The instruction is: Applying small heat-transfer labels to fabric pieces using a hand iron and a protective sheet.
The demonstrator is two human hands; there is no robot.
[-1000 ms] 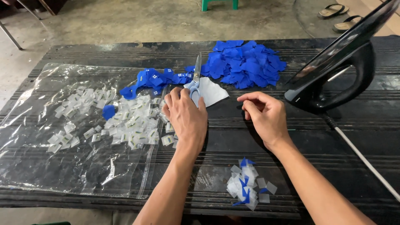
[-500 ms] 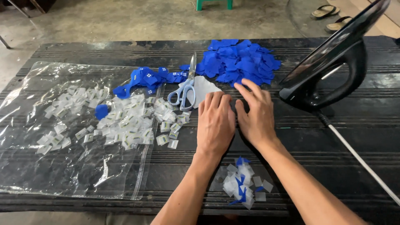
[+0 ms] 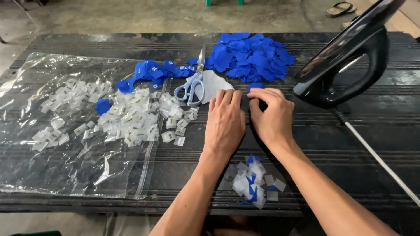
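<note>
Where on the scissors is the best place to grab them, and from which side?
By the light-blue loop handles, from the near side. The scissors lie flat and closed on the table, blades pointing away toward the blue pile, handles nearest the left hand. The loops look unobstructed, so that hand probably reaches them most easily.

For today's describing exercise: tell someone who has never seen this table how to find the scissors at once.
Start at the big heap of blue fabric pieces at the far edge of the black table. Just left of it, beyond the left hand, lie the scissors, blades pointing away. They alone have metal blades and pale blue loop handles, resting partly on a white scrap.
</note>
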